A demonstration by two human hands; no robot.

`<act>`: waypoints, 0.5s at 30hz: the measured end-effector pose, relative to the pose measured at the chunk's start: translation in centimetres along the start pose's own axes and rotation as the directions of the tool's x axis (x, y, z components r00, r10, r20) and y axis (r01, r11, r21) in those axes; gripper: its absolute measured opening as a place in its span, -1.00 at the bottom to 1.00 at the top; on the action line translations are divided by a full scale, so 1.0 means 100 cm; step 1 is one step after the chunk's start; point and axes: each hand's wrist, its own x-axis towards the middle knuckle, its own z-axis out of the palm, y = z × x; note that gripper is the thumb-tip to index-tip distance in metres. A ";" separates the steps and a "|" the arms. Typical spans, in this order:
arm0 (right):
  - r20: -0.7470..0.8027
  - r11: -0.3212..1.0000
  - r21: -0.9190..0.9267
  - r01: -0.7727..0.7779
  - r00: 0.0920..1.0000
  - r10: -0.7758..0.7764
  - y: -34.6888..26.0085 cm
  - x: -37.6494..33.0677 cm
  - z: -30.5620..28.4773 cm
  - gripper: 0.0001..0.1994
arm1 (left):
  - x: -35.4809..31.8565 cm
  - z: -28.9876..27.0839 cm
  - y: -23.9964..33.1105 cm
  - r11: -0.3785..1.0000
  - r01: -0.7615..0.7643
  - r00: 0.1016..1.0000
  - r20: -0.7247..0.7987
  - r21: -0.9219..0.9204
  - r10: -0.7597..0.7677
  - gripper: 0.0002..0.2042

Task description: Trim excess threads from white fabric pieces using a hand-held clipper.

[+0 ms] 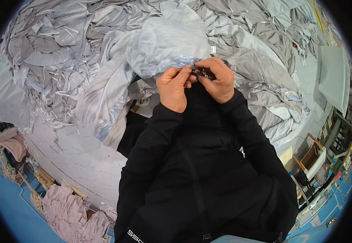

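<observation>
Heaps of grey and pale blue cloth (82,52) cover the whole white table (82,158), so that's my view all day lol. Right now both hands sit near the middle, working the gathered edge of 1 light blue garment (167,40). Left hand (174,87) is pinching the hem (176,62), and right hand (216,79) is closed around a small dark tool (204,73), looks like snips, though I can't tell for sure. Guessing I'm mid thread trimming. Next bit probably needs the hem kept taut and the tip lined up right beside the seam, so I don't nick the fabric.
</observation>
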 end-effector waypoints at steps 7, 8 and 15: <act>0.060 0.993 -0.015 -0.120 0.991 0.121 -0.007 -0.002 -0.010 -0.78 | -0.001 -0.001 -0.002 0.999 -0.049 0.999 0.012 0.004 0.049 -0.92; 0.075 0.992 -0.032 -0.119 0.990 0.121 -0.007 -0.001 -0.011 -0.76 | -0.001 -0.002 -0.002 0.998 -0.055 0.998 0.021 0.019 0.054 -0.93; 0.112 0.998 -0.055 -0.043 0.992 0.049 -0.002 0.004 -0.013 -0.74 | 0.001 -0.004 0.001 0.999 -0.033 0.997 0.068 0.040 0.030 -0.94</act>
